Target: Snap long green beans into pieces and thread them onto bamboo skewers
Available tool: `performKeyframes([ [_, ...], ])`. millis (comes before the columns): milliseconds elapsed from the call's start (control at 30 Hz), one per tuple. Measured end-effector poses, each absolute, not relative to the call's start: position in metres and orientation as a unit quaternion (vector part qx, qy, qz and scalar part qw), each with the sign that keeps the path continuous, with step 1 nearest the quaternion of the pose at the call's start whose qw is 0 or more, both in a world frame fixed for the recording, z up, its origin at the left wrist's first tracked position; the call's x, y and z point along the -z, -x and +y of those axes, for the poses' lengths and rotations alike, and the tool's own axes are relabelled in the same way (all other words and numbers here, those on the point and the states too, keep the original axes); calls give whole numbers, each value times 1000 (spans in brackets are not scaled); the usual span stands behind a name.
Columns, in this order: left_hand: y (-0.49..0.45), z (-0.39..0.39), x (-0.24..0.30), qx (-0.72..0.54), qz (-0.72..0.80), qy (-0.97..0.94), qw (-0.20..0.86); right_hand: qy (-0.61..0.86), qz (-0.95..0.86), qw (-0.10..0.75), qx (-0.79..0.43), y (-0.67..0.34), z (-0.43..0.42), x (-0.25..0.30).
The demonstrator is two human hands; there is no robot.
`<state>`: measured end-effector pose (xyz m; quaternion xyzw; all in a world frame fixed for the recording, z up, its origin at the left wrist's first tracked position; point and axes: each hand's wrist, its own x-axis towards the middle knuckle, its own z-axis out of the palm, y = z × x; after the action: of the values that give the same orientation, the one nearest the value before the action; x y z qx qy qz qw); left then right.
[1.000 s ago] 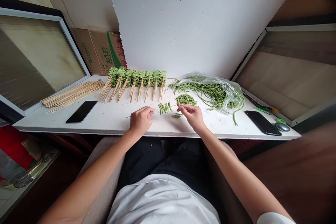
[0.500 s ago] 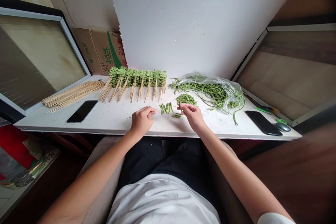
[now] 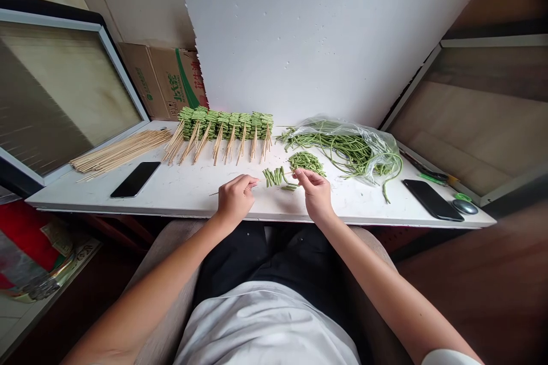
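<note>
From where I stand, the sitter's left hand, at eight o'clock from a row of short green bean pieces, is curled tight round a thin skewer. The right hand, at four o'clock, pinches the skewer's other end, though I can't tell whether a piece is in those fingers too. A loose heap of cut beans lies at two o'clock, the stacked bean skewers at ten.

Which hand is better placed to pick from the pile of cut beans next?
Probably the right hand: it is close beside the pile of cut beans. The left hand is farther off and looks closed around the skewer.
</note>
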<state>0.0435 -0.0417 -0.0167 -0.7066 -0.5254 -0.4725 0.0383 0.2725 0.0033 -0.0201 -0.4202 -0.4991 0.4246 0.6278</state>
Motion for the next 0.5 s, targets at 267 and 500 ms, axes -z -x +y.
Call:
performKeyframes([
  [267, -45, -41, 18, 518, -468, 713, 62, 403, -476, 637, -453, -269, 3, 24],
  [500, -52, -44, 18, 550, -438, 710, 45, 376, -493, 629, -469, -255, -9, 28],
])
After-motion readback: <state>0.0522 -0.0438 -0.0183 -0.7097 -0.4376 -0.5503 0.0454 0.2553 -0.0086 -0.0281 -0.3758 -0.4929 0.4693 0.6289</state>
